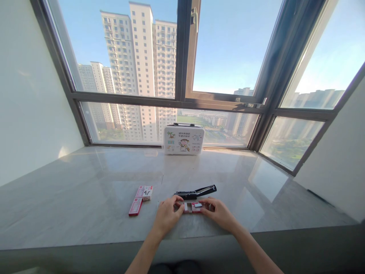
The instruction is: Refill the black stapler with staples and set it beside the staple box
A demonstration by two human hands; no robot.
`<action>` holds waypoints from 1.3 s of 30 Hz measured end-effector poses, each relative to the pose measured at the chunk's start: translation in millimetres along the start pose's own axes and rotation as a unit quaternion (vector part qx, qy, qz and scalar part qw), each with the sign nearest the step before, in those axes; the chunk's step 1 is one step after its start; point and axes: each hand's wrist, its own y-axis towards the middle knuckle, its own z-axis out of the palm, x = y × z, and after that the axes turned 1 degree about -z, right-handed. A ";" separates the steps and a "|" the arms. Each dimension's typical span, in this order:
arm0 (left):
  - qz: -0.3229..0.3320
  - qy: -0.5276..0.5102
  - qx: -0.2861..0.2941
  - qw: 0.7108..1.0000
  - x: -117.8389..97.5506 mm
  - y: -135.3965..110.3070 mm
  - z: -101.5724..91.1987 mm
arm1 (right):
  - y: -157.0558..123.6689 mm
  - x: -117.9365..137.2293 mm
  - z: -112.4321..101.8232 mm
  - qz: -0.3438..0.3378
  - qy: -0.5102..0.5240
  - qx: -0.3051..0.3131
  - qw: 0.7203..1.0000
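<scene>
On the marble windowsill (85, 198) a small red and white staple box (192, 207) lies in front of me, and both hands pinch it. My left hand (167, 215) grips its left end, my right hand (219, 213) grips its right end. Just behind the box lies a black stapler (196, 191), hinged open, with its upper arm raised to the right. Left of my hands lie two more red staple boxes (141, 199), one long and flat, one small and white-ended.
A white carry case with a cartoon print (184, 140) stands upright against the window at the back of the sill. Window frames (182, 101) close off the back and right. The sill's front edge runs just below my wrists.
</scene>
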 end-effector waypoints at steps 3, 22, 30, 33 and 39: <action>0.000 -0.011 0.019 1.000 -5.1 1.4 5.3 | 3.7 11.3 11.1 0.001 -0.006 -0.016 1.000; -0.043 0.145 -0.101 0.983 20.3 24.7 11.6 | 80.3 50.0 27.5 -0.016 -0.127 0.001 0.992; -0.043 0.145 -0.101 0.983 21.6 24.2 12.3 | 85.4 51.1 31.6 -0.031 -0.144 0.045 0.988; -0.047 0.141 -0.101 0.984 20.7 24.1 12.9 | 80.7 52.0 29.8 -0.018 -0.165 0.024 0.986; -0.055 0.141 -0.101 0.983 21.1 25.7 13.2 | 67.7 54.6 35.2 0.006 -0.170 0.001 0.985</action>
